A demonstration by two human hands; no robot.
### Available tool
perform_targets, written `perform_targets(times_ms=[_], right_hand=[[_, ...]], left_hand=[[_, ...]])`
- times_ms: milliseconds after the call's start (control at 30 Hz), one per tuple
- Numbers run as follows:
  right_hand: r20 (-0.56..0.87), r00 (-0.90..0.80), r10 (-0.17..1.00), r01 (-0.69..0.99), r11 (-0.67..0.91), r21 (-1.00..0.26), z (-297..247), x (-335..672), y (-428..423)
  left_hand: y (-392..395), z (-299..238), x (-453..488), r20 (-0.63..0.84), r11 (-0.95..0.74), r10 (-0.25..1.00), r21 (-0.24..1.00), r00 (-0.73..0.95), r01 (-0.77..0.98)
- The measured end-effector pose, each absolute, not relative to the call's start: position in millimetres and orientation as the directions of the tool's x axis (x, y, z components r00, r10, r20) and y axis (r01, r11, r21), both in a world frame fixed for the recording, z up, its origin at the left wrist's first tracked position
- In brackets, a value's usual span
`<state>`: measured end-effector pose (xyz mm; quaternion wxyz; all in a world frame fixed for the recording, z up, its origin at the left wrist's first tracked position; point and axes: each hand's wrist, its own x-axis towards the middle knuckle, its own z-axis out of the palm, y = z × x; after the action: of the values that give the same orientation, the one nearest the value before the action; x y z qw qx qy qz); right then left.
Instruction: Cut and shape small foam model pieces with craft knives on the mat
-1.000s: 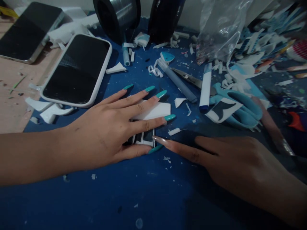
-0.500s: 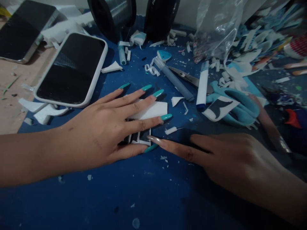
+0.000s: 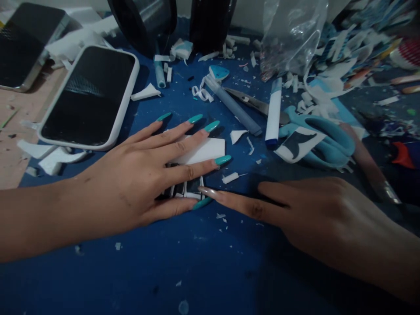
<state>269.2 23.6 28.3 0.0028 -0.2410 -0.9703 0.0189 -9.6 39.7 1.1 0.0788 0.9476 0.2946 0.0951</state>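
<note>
My left hand point(image 3: 138, 175) lies flat on the blue mat point(image 3: 203, 262), fingers spread, pressing down a white foam piece point(image 3: 206, 151) and a small black-and-white cutout point(image 3: 187, 188) under its fingers. My right hand point(image 3: 321, 218) rests on the mat to the right. Its index finger is stretched out, and the long nail touches the cutout's edge by my left thumb. The other right fingers are curled in shadow.
A phone in a white case point(image 3: 88, 96) and a second phone point(image 3: 26, 43) lie at the upper left. Blue-handled scissors point(image 3: 315, 140), a grey pen point(image 3: 234, 107), a white marker point(image 3: 273, 111), a plastic bag point(image 3: 292, 35), dark spools point(image 3: 144, 22) and scattered paper scraps lie behind.
Both hands hold nearly the same pose. The view has drifted slightly, so everything sits a little lower left in the frame.
</note>
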Motion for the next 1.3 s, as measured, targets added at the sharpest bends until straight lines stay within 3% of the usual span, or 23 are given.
perform_targets(times_ms=[133,333,500,700,867,1300], right_hand=[[0.041,-0.887,0.461,0.461,0.887,0.002,27.3,267.5,23.7],[-0.055,-0.882,0.467,0.468,0.884,0.002,25.4,272.0,21.6],[-0.039,-0.894,0.446,0.445,0.895,0.030,26.7,268.8,23.9],[-0.060,-0.885,0.462,0.464,0.886,-0.018,28.2,271.7,23.3],[-0.069,-0.896,0.439,0.438,0.898,0.036,28.4,269.3,26.0],[-0.047,-0.907,0.417,0.418,0.909,0.006,26.2,274.6,28.3]], left_hand=[[40.1,0.4,-10.1,0.138,-0.826,0.557,0.188,0.819,0.531],[39.0,1.2,-10.1,0.091,-0.806,0.581,0.204,0.809,0.556],[38.6,0.3,-10.5,0.086,-0.799,0.585,0.232,0.806,0.555],[38.8,1.8,-11.1,0.079,-0.791,0.587,0.269,0.806,0.550],[40.0,3.0,-10.0,0.086,-0.810,0.569,0.231,0.818,0.539],[42.2,2.0,-11.4,0.089,-0.820,0.558,0.216,0.825,0.531]])
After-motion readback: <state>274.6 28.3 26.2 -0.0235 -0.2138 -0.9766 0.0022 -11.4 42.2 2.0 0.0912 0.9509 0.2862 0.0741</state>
